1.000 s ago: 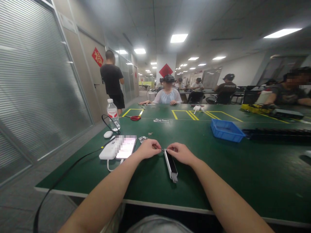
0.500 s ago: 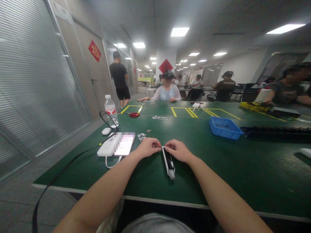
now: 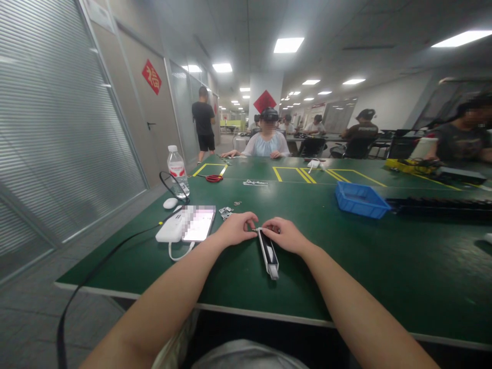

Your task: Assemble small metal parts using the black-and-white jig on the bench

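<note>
A long, narrow white-and-black device point(image 3: 269, 251) lies on the green table between my forearms, its grey-white tip pointing toward me. My right hand point(image 3: 283, 234) is closed at the device's far end, thumb and fingertips on it. Just left of that end, my left hand point(image 3: 239, 228) has its thumb and bent forefinger slightly apart. A tiny metallic piece point(image 3: 254, 230) shows beside the left thumb tip; whether the hand touches it is unclear. Small metal parts point(image 3: 226, 212) lie beyond the left hand.
A phone point(image 3: 200, 224), white power bank point(image 3: 169, 232) and water bottle point(image 3: 177, 174) stand at left, with a black cable point(image 3: 109, 255) running off the table. Red-handled scissors point(image 3: 214, 178) lie farther back. Right of centre sits a blue tray point(image 3: 361, 200). A person point(image 3: 267, 143) sits opposite.
My left thumb and forefinger have parted from their pinch at the device's far end. My right hand stays on the device. The view has shifted slightly, and the standing person has walked farther away.
</note>
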A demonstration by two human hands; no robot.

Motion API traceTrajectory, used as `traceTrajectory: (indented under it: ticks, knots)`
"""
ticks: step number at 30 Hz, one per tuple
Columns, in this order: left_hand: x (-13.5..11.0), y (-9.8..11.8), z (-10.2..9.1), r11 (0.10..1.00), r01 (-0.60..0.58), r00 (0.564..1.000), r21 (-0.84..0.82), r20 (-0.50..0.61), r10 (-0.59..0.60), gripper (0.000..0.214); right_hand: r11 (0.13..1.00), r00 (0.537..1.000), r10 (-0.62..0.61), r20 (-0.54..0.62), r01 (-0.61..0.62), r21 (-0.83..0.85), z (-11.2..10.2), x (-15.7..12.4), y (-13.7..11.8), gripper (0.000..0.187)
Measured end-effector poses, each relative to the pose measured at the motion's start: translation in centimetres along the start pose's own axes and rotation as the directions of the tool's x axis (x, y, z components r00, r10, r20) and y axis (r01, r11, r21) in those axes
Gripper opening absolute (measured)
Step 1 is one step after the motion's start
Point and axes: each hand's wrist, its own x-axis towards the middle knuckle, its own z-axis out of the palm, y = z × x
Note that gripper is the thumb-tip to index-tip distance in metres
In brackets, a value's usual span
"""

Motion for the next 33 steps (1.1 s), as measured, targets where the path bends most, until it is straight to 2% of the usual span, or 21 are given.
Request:
traceTrajectory:
  ticks: [4,8,12,17,20,33]
  knots:
    - [0.0,-0.8,-1.2,0.991,0.033,0.999,0.131,-0.006,-0.032,0.048,0.999,1.000,0.019,-0.025,-0.018,0.032,0.0,0.0,0.1,0.027]
    - [-0.2,-1.2,-2.3,0.943,0.111,0.994,0.314,-0.017,-0.111,0.041,0.998,0.998,0.035,-0.048,-0.033,0.048,0.1,0.1,0.3,0.030]
    - [-0.3,-1.5,-2.4,0.890,0.158,0.986,0.428,-0.017,-0.166,0.042,0.999,0.999,0.027,-0.033,-0.025,0.039,0.2,0.2,0.6,0.032]
    - [-0.1,-2.4,-2.0,0.870,0.165,0.985,0.464,-0.034,-0.168,0.028,1.000,0.999,-0.010,-0.032,0.010,-0.001,0.1,0.1,0.6,0.033]
    - [0.0,-2.9,-2.0,0.868,0.165,0.985,0.468,-0.028,-0.171,0.030,1.000,0.999,-0.003,-0.040,0.003,-0.001,0.0,0.1,0.6,0.032]
    - [0.1,-2.5,-2.0,0.884,0.070,0.996,0.462,0.021,-0.090,0.018,1.000,1.000,-0.009,-0.029,0.009,-0.013,-0.1,0.0,0.3,0.032]
